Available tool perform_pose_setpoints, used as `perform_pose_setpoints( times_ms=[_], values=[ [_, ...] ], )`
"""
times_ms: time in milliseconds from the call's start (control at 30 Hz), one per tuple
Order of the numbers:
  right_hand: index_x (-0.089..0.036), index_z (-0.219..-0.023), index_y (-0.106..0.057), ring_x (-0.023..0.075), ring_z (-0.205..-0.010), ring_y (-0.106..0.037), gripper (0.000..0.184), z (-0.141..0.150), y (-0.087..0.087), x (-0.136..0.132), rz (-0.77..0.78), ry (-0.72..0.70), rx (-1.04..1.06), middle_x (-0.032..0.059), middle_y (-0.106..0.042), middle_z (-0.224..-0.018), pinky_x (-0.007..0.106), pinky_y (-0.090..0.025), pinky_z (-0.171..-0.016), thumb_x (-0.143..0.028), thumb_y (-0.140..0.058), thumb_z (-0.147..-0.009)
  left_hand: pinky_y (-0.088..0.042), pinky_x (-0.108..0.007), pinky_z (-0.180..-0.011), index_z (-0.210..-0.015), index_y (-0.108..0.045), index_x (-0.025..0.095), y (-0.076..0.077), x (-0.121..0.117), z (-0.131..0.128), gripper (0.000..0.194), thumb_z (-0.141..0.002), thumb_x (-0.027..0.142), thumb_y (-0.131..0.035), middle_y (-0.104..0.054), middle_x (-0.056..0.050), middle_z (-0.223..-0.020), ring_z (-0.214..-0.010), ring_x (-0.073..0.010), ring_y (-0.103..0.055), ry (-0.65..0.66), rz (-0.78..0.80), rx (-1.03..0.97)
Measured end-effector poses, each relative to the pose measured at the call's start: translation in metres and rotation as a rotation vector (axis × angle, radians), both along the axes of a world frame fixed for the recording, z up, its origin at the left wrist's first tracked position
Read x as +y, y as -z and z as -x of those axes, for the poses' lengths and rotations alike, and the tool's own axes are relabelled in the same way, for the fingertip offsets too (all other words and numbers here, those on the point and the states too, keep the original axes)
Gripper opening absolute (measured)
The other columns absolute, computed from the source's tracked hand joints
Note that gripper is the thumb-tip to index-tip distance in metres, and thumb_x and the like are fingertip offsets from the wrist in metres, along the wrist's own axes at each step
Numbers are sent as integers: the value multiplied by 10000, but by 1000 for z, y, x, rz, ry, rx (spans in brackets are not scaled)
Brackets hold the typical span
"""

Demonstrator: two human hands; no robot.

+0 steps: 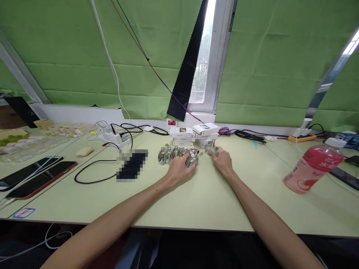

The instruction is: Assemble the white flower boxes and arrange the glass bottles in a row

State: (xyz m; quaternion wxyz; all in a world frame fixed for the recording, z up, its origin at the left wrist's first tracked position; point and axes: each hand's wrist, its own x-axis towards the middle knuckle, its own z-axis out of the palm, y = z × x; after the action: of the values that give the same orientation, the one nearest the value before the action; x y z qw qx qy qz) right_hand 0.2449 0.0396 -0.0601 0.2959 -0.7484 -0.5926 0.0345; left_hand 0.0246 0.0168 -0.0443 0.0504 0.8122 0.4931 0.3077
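Note:
Several small clear glass bottles with gold caps [171, 153] stand in a row on the pale green table [204, 198]. My left hand [179, 169] is closed around the rightmost bottle of the row [192, 160]. My right hand [222, 160] grips a separate glass bottle [211, 149] just to the right. Behind the bottles lies a stack of small white boxes [193, 134]. A tiny object [201, 154] lies on the table between the two hands.
A pink drink bottle [311, 168] stands at the right. Two phones [36, 175] and a black cable loop [92, 173] lie at the left, with a blurred dark item [131, 165] near the middle. A power strip [113, 137] and cables [249, 135] run along the window wall.

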Motion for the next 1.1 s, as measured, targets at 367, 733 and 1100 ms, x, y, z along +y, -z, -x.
perform_pose_setpoints(
  times_ms=[367,733,1100],
  values=[
    [-178,-1401,-510,238,-904,-660,448,-6,9,8,-30,-159,65,74,-737,-945,275,-399,-718,-270,-541,-963,-330,-267,-574,-917,-666,188,0,0,0,278,-891,451,-580,-679,-22,-667,-582,-180,-595,21,-9,-9],
    [-212,-1424,-496,237,-969,-656,454,-4,11,10,8,-243,52,86,-731,-1057,299,-436,-820,-240,-497,-971,-313,-267,-563,-872,-648,197,0,0,0,257,-889,443,-574,-656,-16,-654,-561,-170,-568,20,0,-20],
    [-201,-1411,-433,256,-958,-636,509,8,7,1,-57,-177,102,78,-697,-997,304,-420,-731,-355,-545,-938,-324,-273,-562,-883,-660,194,0,-1,1,251,-892,431,-578,-672,-20,-677,-573,-171,-577,29,0,-20]
  ],
)
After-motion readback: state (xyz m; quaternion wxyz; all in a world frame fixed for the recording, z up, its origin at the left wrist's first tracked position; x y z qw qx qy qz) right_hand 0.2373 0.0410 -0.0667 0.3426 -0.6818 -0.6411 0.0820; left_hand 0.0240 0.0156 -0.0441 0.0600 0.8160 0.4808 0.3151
